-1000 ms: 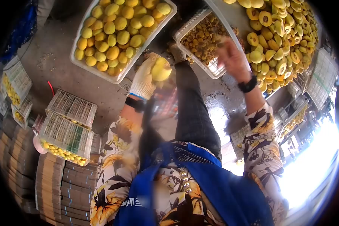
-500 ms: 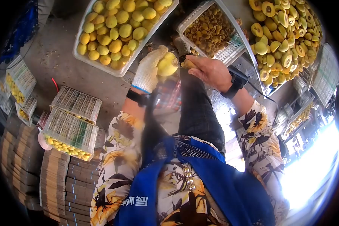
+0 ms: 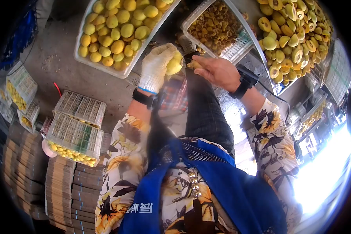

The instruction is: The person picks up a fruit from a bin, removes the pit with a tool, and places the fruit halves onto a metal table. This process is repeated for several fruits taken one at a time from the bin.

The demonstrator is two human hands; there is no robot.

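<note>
My left hand (image 3: 156,66), in a white knit glove, is closed around a yellow peach (image 3: 174,63), whose right side shows. My right hand (image 3: 218,73) is bare and pinches a small pitting tool (image 3: 192,64) with a yellowish-brown handle. A thin metal loop appears at its tip, close against the peach; whether it touches cannot be made out. Both hands are above my dark-trousered legs, with black bands on the wrists. Beyond my left hand stands a white crate (image 3: 132,72) of whole yellow peaches.
A white crate (image 3: 234,54) of small brown pieces stands ahead. Right of it, many halved peaches (image 3: 288,43) fill a large container. Stacked plastic crates (image 3: 76,132) with yellow fruit and bundles of flat cardboard (image 3: 60,191) are at left. A dark cord (image 3: 275,97) runs near my right wrist.
My gloved left hand has turned over the peach, covering more of it. My right hand holds the tool nearly in place. The whole view has shifted slightly.
</note>
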